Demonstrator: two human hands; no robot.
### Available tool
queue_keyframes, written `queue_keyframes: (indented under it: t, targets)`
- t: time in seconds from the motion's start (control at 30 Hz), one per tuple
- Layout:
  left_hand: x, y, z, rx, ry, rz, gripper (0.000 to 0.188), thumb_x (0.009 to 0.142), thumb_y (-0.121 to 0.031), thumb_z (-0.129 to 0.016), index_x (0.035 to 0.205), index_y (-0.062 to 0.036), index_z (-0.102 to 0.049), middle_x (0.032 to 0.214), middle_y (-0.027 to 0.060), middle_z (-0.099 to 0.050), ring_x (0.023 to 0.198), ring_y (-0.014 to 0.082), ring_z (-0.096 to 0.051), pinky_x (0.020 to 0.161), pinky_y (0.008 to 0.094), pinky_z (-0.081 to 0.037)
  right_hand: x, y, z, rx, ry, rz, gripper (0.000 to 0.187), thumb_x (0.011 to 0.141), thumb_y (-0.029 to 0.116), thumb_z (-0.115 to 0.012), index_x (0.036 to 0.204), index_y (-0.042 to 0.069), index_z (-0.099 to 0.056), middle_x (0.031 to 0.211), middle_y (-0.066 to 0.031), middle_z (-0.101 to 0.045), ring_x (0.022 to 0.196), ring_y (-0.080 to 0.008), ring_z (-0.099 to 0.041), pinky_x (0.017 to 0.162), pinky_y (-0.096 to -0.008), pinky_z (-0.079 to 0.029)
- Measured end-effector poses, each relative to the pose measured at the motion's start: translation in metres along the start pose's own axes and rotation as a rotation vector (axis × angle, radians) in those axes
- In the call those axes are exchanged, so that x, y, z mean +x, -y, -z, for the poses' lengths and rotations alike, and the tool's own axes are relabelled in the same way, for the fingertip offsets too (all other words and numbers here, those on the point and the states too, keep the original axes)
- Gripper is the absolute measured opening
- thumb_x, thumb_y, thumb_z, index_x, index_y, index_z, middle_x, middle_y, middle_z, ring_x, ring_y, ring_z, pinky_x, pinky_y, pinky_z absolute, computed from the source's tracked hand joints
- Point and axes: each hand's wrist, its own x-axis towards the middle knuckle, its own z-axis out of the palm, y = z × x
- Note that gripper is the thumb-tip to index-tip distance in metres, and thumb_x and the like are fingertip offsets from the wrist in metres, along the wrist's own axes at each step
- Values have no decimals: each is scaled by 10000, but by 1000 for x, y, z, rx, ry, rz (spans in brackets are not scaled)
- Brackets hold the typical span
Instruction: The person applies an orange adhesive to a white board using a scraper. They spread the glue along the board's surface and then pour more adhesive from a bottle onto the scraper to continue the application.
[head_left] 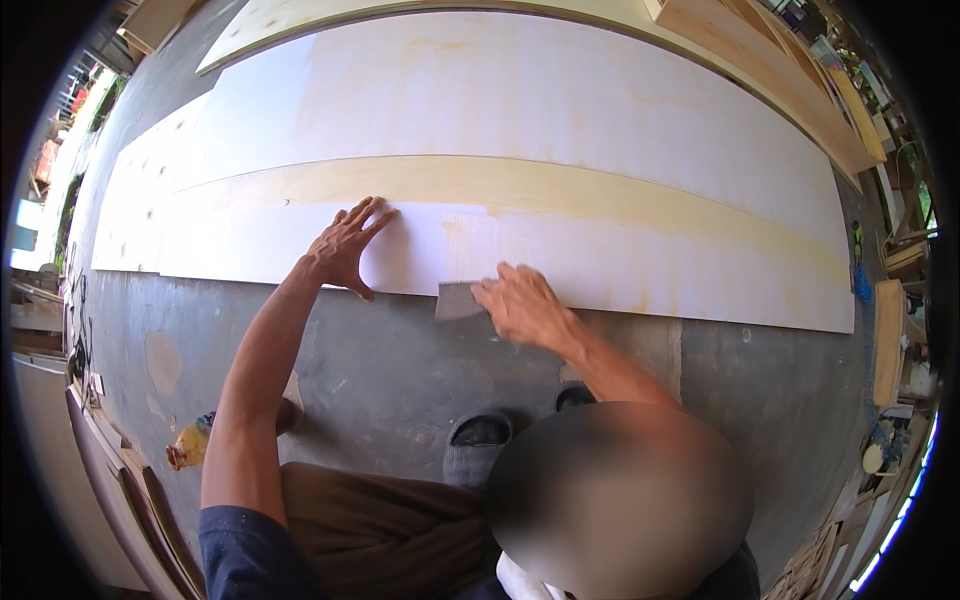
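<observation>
A long pale wooden panel (600,260) lies across the grey floor in front of me, with a yellowish band running along its length. My left hand (345,250) rests on it near the front edge, fingers spread and holding nothing. Between the fingers and thumb of my right hand (525,308) is a grey, grainy rectangular piece of sandpaper (459,301). It overlaps the panel's near edge and sticks out past it on the floor side. Yellowish streaks mark the panel's surface just beyond the sandpaper. A blurred oval covers part of my right arm.
More pale boards (420,80) lie beyond the panel. Long planks (770,70) are stacked at the far right. My sandalled foot (480,435) is on the floor close to the panel. A yellow-and-blue container (190,443) lies by my left forearm. Wood strips (130,480) line the left side.
</observation>
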Motion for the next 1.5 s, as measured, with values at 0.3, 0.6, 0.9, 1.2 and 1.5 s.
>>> queue_keyframes:
  t: [0.3,0.6,0.9,1.2,1.5]
  targets:
    - [0,1,-2,-35,-29,-2,1562,370,-409,-1067,1676,-226,-230,1740,172,-188,1616,375,-162,1284,640,-244,18,7,16,77,-409,-73,397,862,50,-620,1249,-8,-681,1121,-144,-736,1016,-315,-662,868,-429,-540]
    - [3,3,-7,11,-29,10,1580,373,-483,-1056,1682,-269,-196,1743,143,-197,1616,334,-173,1300,620,-251,55,-17,-41,-184,-409,-286,463,983,165,-556,1410,-11,-590,1416,-239,-614,1285,-374,-574,1100,-523,-427]
    - [4,4,-8,-19,-25,9,1571,373,-455,-1067,1679,-250,-218,1740,168,-188,1614,367,-168,1300,617,-238,64,-23,-48,-243,-392,-323,502,980,202,-579,1438,-4,-574,1455,-229,-573,1306,-370,-550,1103,-532,-425]
    - [3,4,-7,-25,-26,9,1564,377,-443,-1066,1678,-250,-220,1742,167,-182,1616,364,-164,1293,633,-240,67,-22,-52,-252,-382,-349,517,985,206,-577,1459,0,-563,1487,-231,-548,1345,-384,-536,1115,-547,-425]
    - [2,4,-7,-23,-32,0,1562,374,-442,-1066,1676,-239,-228,1740,164,-190,1616,365,-165,1284,639,-249,50,-15,-22,-182,-234,-272,422,947,98,-569,1352,6,-645,1299,-171,-675,1198,-329,-609,991,-499,-466]
